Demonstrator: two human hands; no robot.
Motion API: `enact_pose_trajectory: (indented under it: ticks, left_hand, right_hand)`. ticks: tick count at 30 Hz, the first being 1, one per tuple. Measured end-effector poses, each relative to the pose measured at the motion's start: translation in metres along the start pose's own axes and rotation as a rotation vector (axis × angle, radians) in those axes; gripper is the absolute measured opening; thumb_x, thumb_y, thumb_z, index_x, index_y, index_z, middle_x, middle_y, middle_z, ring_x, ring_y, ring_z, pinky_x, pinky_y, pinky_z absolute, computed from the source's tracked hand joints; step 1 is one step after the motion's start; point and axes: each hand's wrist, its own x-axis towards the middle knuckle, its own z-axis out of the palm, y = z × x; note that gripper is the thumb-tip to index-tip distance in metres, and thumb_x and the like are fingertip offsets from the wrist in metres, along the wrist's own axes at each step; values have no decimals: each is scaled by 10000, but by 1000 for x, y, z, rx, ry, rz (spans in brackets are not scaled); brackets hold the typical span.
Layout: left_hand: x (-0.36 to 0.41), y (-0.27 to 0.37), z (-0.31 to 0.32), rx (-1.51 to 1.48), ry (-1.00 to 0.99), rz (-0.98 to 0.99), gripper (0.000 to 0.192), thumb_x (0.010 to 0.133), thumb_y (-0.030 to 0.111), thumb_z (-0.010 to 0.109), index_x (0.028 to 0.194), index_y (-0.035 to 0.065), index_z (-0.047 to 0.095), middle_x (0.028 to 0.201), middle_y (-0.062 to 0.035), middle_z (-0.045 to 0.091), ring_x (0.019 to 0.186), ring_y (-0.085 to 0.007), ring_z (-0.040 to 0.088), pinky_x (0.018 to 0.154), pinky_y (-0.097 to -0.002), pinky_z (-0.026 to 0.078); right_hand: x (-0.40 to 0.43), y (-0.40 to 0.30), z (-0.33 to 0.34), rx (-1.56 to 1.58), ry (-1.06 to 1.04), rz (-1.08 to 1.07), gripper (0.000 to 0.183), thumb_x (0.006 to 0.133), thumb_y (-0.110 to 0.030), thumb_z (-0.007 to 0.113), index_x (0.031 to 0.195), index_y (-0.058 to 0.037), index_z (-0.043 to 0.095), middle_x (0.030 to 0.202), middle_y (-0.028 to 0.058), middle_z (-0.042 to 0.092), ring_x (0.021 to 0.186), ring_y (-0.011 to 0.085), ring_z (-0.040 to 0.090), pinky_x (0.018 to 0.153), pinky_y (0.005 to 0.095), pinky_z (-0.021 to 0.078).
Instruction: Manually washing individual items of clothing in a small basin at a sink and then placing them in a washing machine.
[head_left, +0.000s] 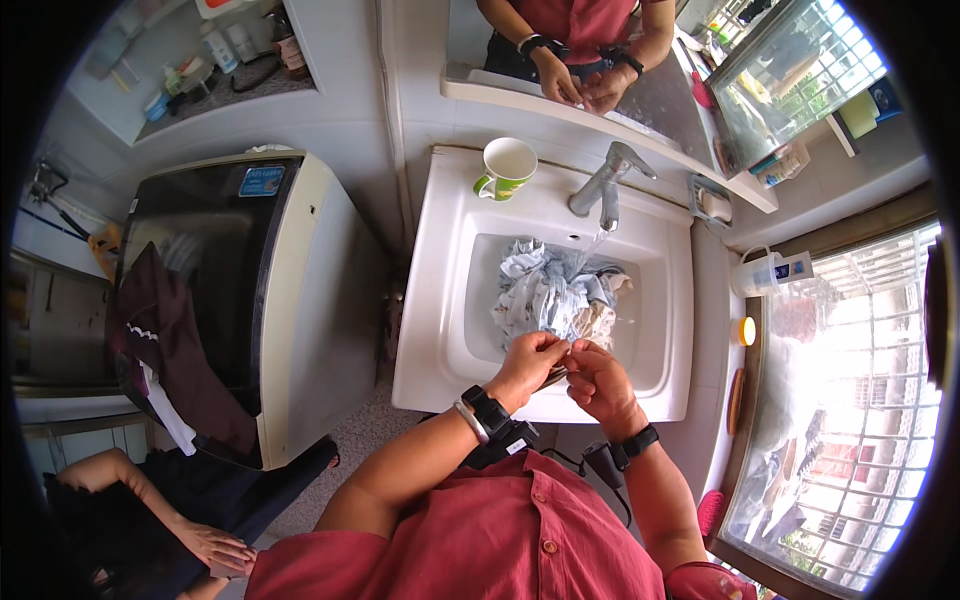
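Observation:
My left hand and my right hand meet at the fingertips over the front edge of the white washbasin. Thumb and forefinger are pinched together on each; whether something small sits between them is too fine to make out. A dark, thin item, not clearly identifiable, shows between the wrists. Just beyond my fingers, wet light-blue and beige patterned cloth lies heaped in the bowl. Water runs onto it from the chrome faucet.
A green-and-white mug stands on the basin's back left corner. Left is a top-loading washing machine with a dark garment draped over its lid. Another person's hand is at lower left. A soap dish and plastic jug line the right.

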Motion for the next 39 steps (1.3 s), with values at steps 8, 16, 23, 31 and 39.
enact_pose_trajectory:
  ticks: [8, 16, 23, 31, 39]
  left_hand:
    - [11, -1, 2, -114, 43, -109, 139, 918, 157, 623, 889, 23, 646, 785, -24, 638, 686, -108, 604, 632, -244, 496]
    - [1, 8, -9, -79, -125, -68, 183, 936, 208, 624, 956, 31, 661, 878, -40, 668, 791, -113, 640, 754, -247, 523]
    - [-10, 11, -9, 128, -137, 99, 204, 878, 21, 652, 1073, -36, 634, 955, -77, 680, 883, -125, 647, 803, -249, 525]
    - [-18, 14, -11, 484, -88, 232, 251, 882, 18, 635, 1125, -41, 617, 902, -70, 681, 834, -98, 632, 768, -247, 518]
    - [-19, 8, -18, 563, -35, 203, 211, 820, 26, 644, 1006, -23, 557, 771, -35, 629, 714, -94, 599, 680, -254, 496]
  right_hand:
    - [-4, 18, 11, -263, 4, -351, 110, 890, -42, 489, 927, -138, 451, 617, -21, 422, 395, 54, 282, 332, 214, 238]
    - [-7, 11, -3, -160, 74, -236, 137, 919, -104, 539, 1035, -65, 480, 726, 51, 564, 470, 83, 420, 477, 272, 437]
    - [-2, 15, -13, -146, 25, -151, 116, 923, -112, 576, 1014, -40, 566, 803, 51, 611, 517, 109, 523, 533, 294, 497]
    - [4, 18, -12, -393, 50, -155, 148, 908, -178, 653, 943, -35, 630, 786, 14, 606, 543, 78, 524, 515, 223, 464]
    - [8, 22, -8, -346, 105, -201, 168, 879, -172, 671, 930, -17, 633, 718, 7, 585, 542, 78, 517, 507, 228, 444]
